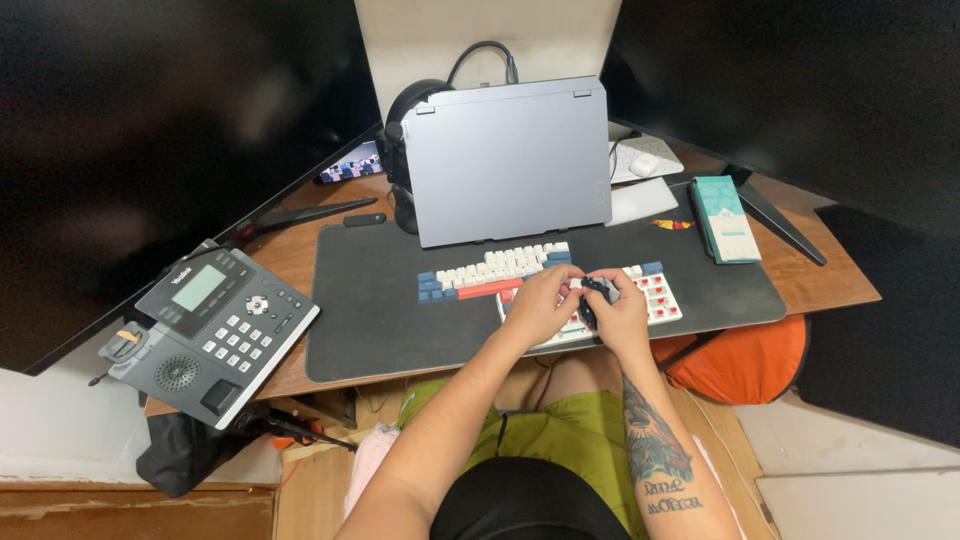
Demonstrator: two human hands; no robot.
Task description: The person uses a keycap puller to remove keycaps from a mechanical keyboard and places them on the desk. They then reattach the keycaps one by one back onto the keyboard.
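A wooden table stands against a pale wall, its front edge over a light wooden floor; white floor shows beyond its right corner

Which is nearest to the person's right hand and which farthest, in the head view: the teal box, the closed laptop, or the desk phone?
From the right hand:
1. Teal box, on the mat's right edge, up and to the right.
2. Closed laptop, propped behind the keyboard; nearly as close as the box.
3. Desk phone, far left at the desk's corner.

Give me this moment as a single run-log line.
left hand: on keyboard frame | right hand: gripping dark keycap puller | pulled keycaps: laid in rows on desk mat
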